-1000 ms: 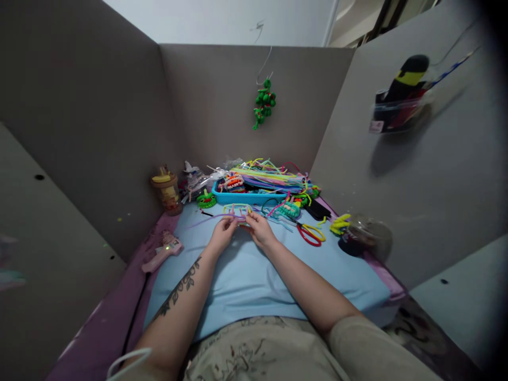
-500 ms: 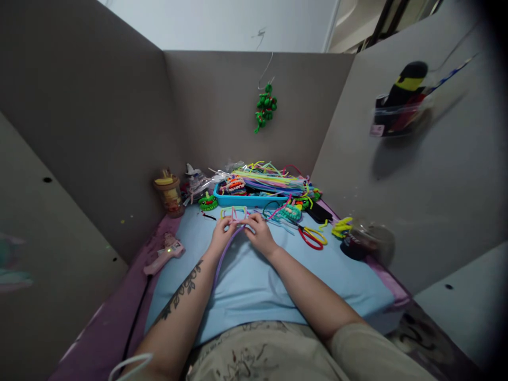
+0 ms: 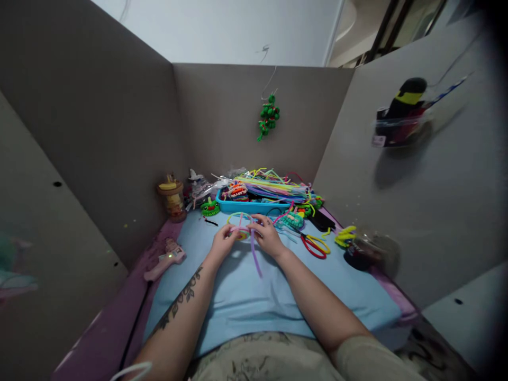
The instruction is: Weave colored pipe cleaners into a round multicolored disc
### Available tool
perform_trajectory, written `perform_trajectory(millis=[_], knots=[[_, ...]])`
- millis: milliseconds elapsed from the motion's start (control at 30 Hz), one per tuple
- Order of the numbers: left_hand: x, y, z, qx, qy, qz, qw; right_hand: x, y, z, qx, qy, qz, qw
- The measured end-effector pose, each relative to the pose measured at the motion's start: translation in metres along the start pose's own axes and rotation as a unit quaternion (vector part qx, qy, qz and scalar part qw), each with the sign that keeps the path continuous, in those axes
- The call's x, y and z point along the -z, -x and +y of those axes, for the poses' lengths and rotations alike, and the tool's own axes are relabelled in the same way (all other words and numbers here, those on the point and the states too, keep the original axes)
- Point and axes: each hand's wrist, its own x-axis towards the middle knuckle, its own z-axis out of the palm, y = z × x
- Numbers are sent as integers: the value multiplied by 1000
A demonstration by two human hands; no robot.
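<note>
Both of my hands meet over a light blue mat. My left hand and my right hand pinch a small looped piece of coloured pipe cleaners between them. A purple pipe cleaner hangs from that piece and trails toward me across the mat. My fingers on both hands are closed on the piece. Just beyond my hands sits a blue tray heaped with many coloured pipe cleaners.
Red and yellow scissors lie right of my right hand. A pink glue gun rests at the mat's left edge, a small jar behind it. A dark bowl stands at the right. Grey partition walls enclose the desk; a green ornament hangs on the back wall.
The purple pipe cleaner's loose end swung from my left across to the middle, now pointing toward me. My hands stayed together on the looped piece. The camera tilted slightly.
</note>
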Motion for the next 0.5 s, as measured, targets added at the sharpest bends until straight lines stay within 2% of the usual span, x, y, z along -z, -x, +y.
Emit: perform_trajectory(millis=[133, 233, 300, 400, 500], knots=[[2, -3, -2, 42, 87, 30, 995, -5, 0, 3, -36, -81, -46, 995], [3, -5, -3, 66, 109, 53, 990, -13, 1, 1, -130, -169, -58, 975], [3, -5, -4, 68, 98, 62, 991, -18, 1, 0, -207, -222, -33, 952], [-1, -3, -8, 24, 14, 56, 998, -24, 1, -1, -298, -299, 31, 906], [-4, 2, -10, -65, -102, 31, 992, -27, 1, -1, -359, -361, 62, 858]])
